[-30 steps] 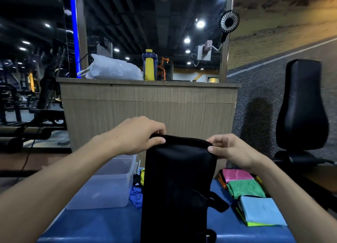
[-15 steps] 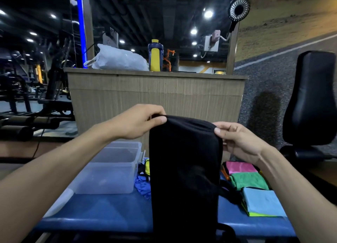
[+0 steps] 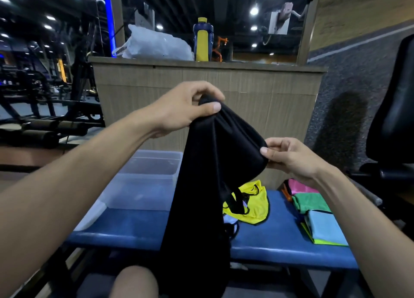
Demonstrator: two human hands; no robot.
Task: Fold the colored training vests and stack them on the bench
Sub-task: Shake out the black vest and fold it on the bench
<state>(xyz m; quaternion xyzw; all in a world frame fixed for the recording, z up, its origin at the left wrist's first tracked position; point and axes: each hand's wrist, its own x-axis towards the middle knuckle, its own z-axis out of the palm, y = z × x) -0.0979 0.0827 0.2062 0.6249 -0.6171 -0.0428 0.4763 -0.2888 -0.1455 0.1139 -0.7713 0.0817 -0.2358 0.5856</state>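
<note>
the black vest (image 3: 208, 163) is smooth matt cloth, the yellow vest (image 3: 255, 208) slightly shiny cloth. the bench (image 3: 268, 241) has glossy blue padding. the tub (image 3: 143, 181) is cloudy clear plastic, the counter (image 3: 268, 91) matt wood grain, the bag (image 3: 154, 44) crinkled plastic.

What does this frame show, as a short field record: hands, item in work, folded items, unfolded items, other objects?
left hand: pinches the top of the black vest
right hand: pinches the vest's lower right edge
black vest: held up over the blue bench, hanging down past its front edge
folded vests: pink, green, light blue, at the bench's right end
yellow vest: unfolded, mid-bench
clear bin: on the bench, left
</note>
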